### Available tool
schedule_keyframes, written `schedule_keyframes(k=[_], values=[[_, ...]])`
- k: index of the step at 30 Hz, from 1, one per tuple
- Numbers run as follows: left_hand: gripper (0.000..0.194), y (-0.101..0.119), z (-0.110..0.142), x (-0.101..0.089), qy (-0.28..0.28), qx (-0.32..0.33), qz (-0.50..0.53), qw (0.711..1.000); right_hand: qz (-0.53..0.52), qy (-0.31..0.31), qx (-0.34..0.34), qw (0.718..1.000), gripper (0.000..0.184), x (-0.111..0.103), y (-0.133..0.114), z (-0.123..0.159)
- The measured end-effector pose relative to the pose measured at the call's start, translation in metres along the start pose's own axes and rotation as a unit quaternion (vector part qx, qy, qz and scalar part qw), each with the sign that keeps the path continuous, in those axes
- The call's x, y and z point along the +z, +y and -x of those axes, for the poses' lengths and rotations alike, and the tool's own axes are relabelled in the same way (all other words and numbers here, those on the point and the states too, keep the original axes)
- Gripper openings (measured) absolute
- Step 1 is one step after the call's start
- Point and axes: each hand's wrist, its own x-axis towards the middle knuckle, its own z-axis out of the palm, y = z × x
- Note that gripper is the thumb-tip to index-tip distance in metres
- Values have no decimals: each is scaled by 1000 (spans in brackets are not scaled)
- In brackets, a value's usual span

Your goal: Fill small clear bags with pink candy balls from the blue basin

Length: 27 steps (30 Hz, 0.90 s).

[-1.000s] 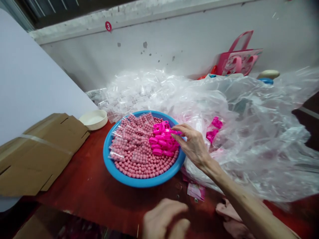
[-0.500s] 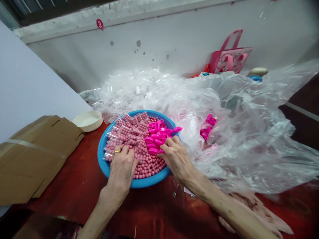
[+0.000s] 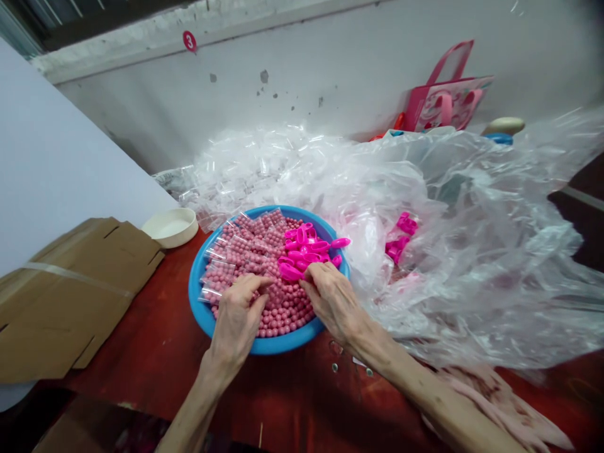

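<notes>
A blue basin (image 3: 201, 314) holds loose pink beads (image 3: 287, 318), clear packets filled with pink beads (image 3: 245, 242) and a heap of bright pink plastic pieces (image 3: 306, 242) that look like small shoes. Over the basin's front left, my left hand (image 3: 238, 321) has thumb and forefinger drawn together above the beads. Whatever lies between those fingertips cannot be made out. At the right side of the basin, my right hand (image 3: 337, 302) pinches the end of one pink shoe-shaped piece (image 3: 291, 272) just above the beads.
Heaped clear plastic bags (image 3: 472, 251) fill the back and right, with more pink pieces (image 3: 401, 236) among them. Flattened cardboard (image 3: 80, 296) and a white round dish (image 3: 172, 228) lie left. A pink bag (image 3: 446, 104) stands by the wall; a cloth (image 3: 500, 402) lies front right.
My left hand has moved off the packets at the left, and its fingers now point inward over the beads. My right hand has the pink piece raised slightly and turned. The view has shifted a little.
</notes>
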Motion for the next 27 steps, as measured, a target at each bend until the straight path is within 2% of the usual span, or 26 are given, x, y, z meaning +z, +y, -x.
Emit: schedule_keyframes(k=[2,5,7,9,11,13,16,18,22,24,27], values=[[19,3,0,-3,0,2,29,1000,-58,-22,57,996,8,0,-11,-10],[15,9,-2,-5,17,-1,73,997,-143,-55,103,983,19,0,-27,-21],[12,14,-3,-4,50,-31,141,988,-201,-65,127,969,21,0,-34,-23],[18,18,-4,-1,103,-72,242,962,-245,-62,150,956,21,1,-40,-22],[33,20,-5,3,135,-110,340,924,-296,-56,177,937,21,2,-45,-21],[44,20,-3,8,120,-154,414,889,-361,-41,208,908,25,4,-50,-21],[40,20,2,16,65,-208,475,853,-429,-12,237,872,29,6,-55,-21],[34,20,6,20,61,-213,487,845,-417,-6,226,880,26,5,-56,-21],[22,19,11,22,61,-225,481,845,-272,7,163,948,9,-5,-53,-16],[19,17,13,22,43,-216,463,859,-185,-3,98,978,15,-12,-51,-12],[18,15,15,21,1,-184,423,887,-86,-18,-22,996,19,-21,-49,-8]])
